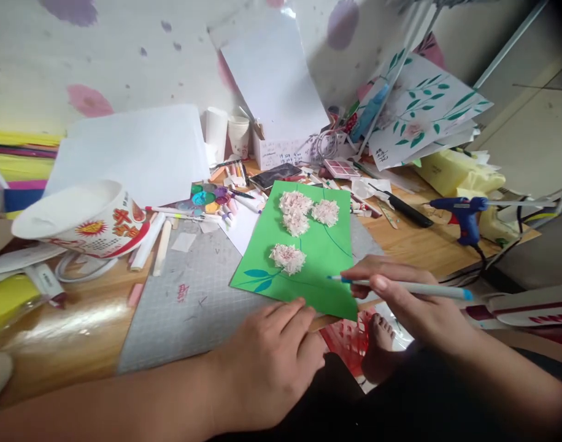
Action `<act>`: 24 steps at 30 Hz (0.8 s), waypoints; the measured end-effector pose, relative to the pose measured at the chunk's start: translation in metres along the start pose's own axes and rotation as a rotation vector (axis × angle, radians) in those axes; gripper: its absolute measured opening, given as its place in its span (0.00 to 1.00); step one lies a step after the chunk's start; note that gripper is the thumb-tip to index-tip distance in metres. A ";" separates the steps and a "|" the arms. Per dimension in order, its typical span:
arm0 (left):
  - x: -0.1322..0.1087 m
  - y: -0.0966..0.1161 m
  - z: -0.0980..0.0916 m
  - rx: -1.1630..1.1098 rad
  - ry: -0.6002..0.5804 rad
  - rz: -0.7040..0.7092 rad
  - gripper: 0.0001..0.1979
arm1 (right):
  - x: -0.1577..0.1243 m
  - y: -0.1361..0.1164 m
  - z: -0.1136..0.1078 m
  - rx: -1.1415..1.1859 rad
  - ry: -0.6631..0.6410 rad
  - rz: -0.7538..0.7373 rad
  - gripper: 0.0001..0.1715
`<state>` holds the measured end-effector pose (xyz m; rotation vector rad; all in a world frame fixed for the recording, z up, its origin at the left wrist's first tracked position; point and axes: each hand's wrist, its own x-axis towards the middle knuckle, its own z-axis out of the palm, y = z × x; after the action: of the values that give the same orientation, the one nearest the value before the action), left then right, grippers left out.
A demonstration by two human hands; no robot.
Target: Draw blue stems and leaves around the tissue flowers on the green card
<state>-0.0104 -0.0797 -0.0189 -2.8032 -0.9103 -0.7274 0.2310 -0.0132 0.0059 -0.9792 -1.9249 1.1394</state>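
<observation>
A green paper sheet [324, 255] lies tilted on the grey cutting mat [184, 313], its near corner reaching past the table edge. Ruffled pale pink paper flowers [288, 258] sit on it, with blue-green leaves [259, 280] and thin stem lines drawn around them. My left hand [281, 356] is curled over the sheet's near edge, fingertips pressing on the paper; its thumb side is partly hidden. In my right hand [410, 301] is a pale marker [414, 287] with a blue end, pinched between thumb and fingers. The marker's blue tip hovers at or just over the sheet's right part; contact is unclear.
Loose markers [228, 212] and a paint palette [210, 196] lie behind the sheet. At left stands a paper bowl [97, 221]. A blue glue gun [467, 215] and a black-handled tool [407, 210] are at right. Leaf-painted sheets [428, 110] lean behind.
</observation>
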 end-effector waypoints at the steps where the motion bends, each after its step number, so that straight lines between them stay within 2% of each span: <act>1: -0.001 -0.001 0.002 -0.009 -0.010 -0.006 0.09 | 0.008 -0.002 0.002 0.004 -0.050 0.060 0.13; 5: -0.003 -0.002 0.002 -0.043 -0.030 -0.047 0.12 | 0.032 0.008 0.013 0.154 -0.034 0.204 0.07; 7: -0.003 -0.002 0.001 -0.029 -0.018 -0.075 0.15 | 0.037 0.015 0.019 0.159 -0.039 0.182 0.07; 9: -0.004 -0.003 0.002 -0.017 0.003 -0.094 0.18 | 0.038 0.020 0.022 0.070 -0.083 0.129 0.08; 12: -0.008 -0.007 0.008 -0.039 -0.123 -0.059 0.12 | 0.038 0.020 0.024 -0.097 -0.136 0.041 0.07; 13: -0.009 -0.008 0.010 -0.027 -0.107 -0.065 0.10 | 0.038 0.020 0.025 -0.130 -0.138 0.017 0.07; 16: -0.010 -0.013 0.016 -0.010 0.056 0.004 0.13 | 0.038 0.019 0.027 -0.170 -0.123 -0.027 0.06; 17: -0.009 -0.015 0.017 -0.024 0.050 0.009 0.13 | 0.039 0.018 0.028 -0.178 -0.123 -0.034 0.06; 19: -0.006 -0.018 0.014 -0.067 -0.044 0.004 0.10 | 0.040 0.016 0.029 -0.195 -0.120 -0.041 0.06; 21: -0.003 -0.020 0.010 -0.094 -0.058 -0.002 0.10 | 0.041 0.014 0.029 -0.206 -0.138 -0.044 0.06; 24: -0.002 -0.020 0.010 -0.072 -0.009 -0.020 0.11 | 0.040 0.014 0.024 -0.127 -0.202 -0.034 0.07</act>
<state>-0.0194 -0.0626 -0.0293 -2.8660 -0.9338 -0.7661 0.1953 0.0169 -0.0085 -0.9230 -2.1899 1.1444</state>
